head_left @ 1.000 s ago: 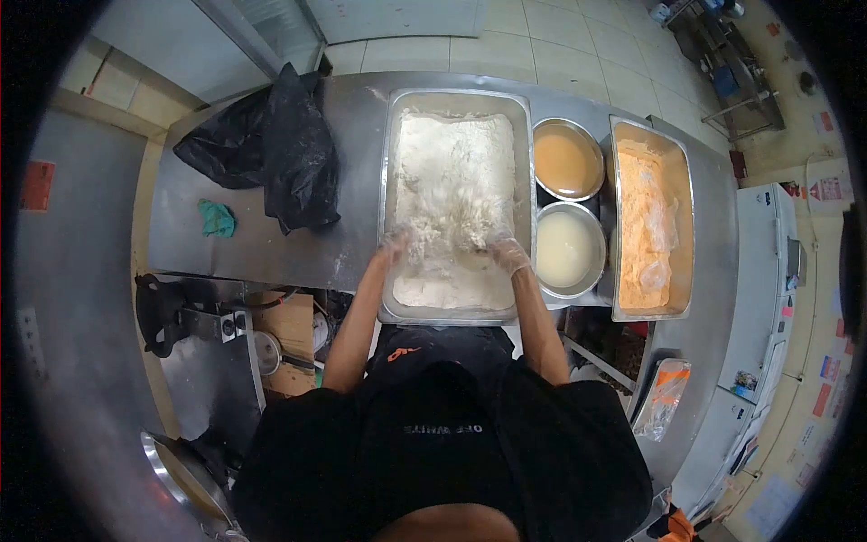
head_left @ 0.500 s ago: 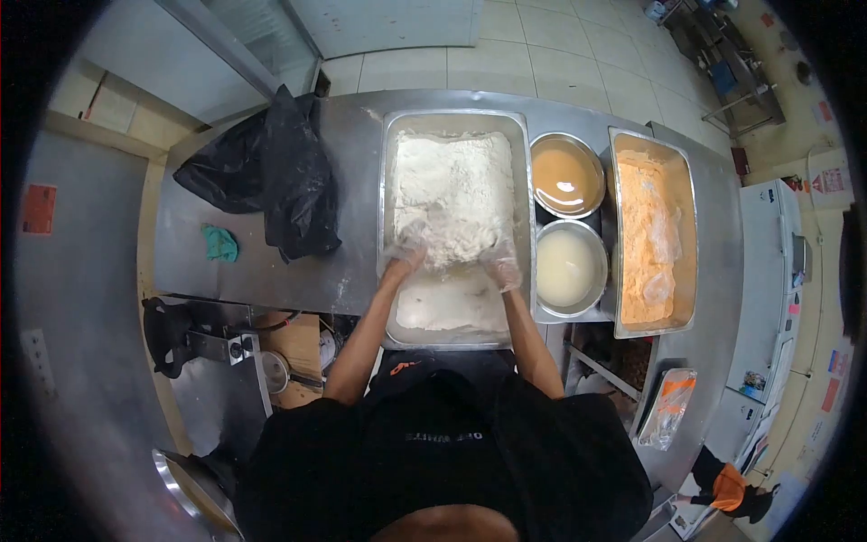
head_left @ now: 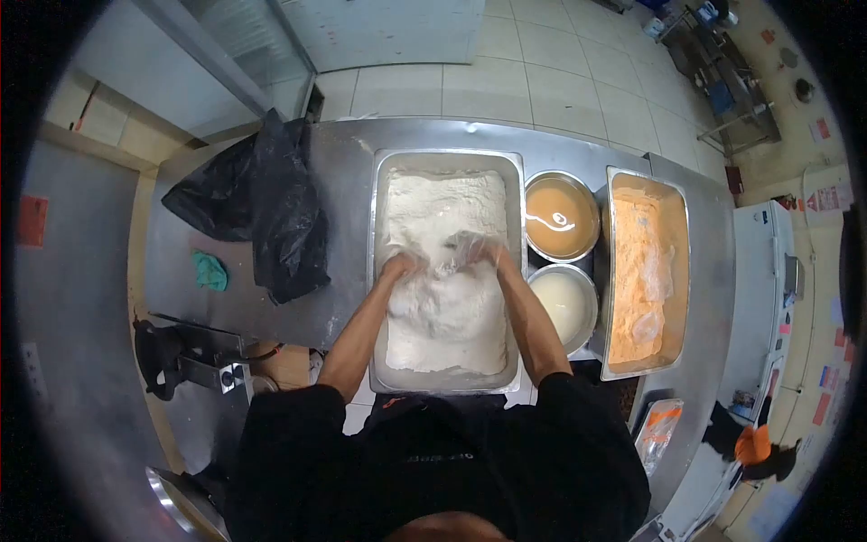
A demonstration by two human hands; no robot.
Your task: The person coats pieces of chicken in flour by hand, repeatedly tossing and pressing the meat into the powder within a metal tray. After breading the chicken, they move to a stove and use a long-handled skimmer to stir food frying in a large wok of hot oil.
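A deep steel pan [head_left: 380, 181] filled with white flour [head_left: 447, 191] lies in front of me. Both of my hands wear clear plastic gloves and work inside it. At the left side of the pan, my left hand [head_left: 404, 262] is in the flour, its fingers blurred and partly buried. My right hand [head_left: 479, 249] is level with it on the other side, turned inward, its fingertips smeared by motion. Between and below the hands, flour is heaped in a loose, blurred mound [head_left: 440, 303]. Whether either hand holds anything under the flour cannot be made out.
Right of the pan stand a bowl of tan liquid [head_left: 562, 203], a bowl of pale liquid [head_left: 564, 300] and a pan of orange coating [head_left: 632, 271]. Left lie a black plastic bag [head_left: 280, 199] and a green cloth [head_left: 209, 270]. Another person [head_left: 751, 444] is at far right.
Flour has been spread toward the near end of the pan, covering the dip that showed there. My right hand has moved inward from the pan's right wall. The camera view has shifted.
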